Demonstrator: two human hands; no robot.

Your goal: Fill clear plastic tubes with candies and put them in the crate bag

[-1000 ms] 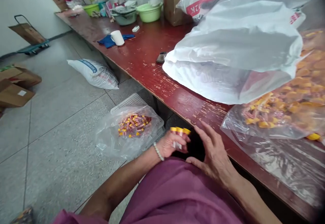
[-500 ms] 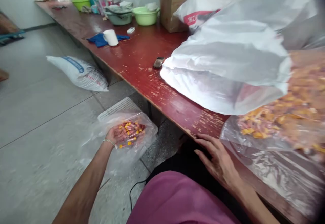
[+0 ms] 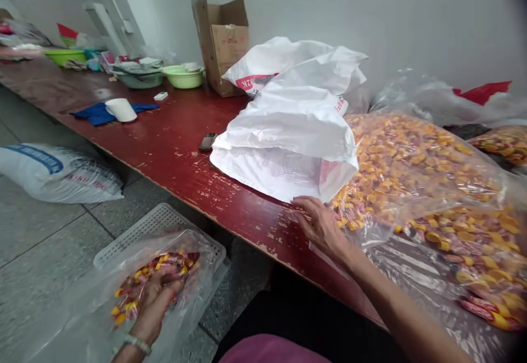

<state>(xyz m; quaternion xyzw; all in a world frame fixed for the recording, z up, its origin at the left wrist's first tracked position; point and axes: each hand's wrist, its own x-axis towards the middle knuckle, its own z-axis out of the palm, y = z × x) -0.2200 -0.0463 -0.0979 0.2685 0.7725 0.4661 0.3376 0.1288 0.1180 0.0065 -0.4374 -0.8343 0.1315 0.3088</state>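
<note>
- Left hand (image 3: 154,300) was between 7 and 8 o'clock, down inside the clear bag (image 3: 74,313), among small red pieces with yellow ends (image 3: 167,258); grip half hidden, fingers loosely extended, couldn't tell if it pinched any.
- Those pieces lay heaped in the bag, which sat over the perforated tray (image 3: 135,234), below tabletop level.
- Right hand (image 3: 323,228) was between 4 and 5 o'clock, over the tabletop (image 3: 164,149); grip spread, holding nothing visible, fingertips right at the near edge of the white sack (image 3: 288,121); contact unclear.
- White sack lay near center, mouth gaping toward 6 o'clock.
- Large clear bag (image 3: 381,234) was at 3 o'clock, just beside the sack, loaded with many similar yellow-ended pieces.
- Phone (image 3: 207,142) was between 9 and 10, near the sack's corner.
- White mug (image 3: 123,110), tilted, was farther out between 9 and 10, on blue cloth (image 3: 94,113).
- Green basin (image 3: 183,79) was at 10, open carton (image 3: 230,44) at 11.
- Printed sack (image 3: 74,179) lay on the floor, 9 o'clock.
</note>
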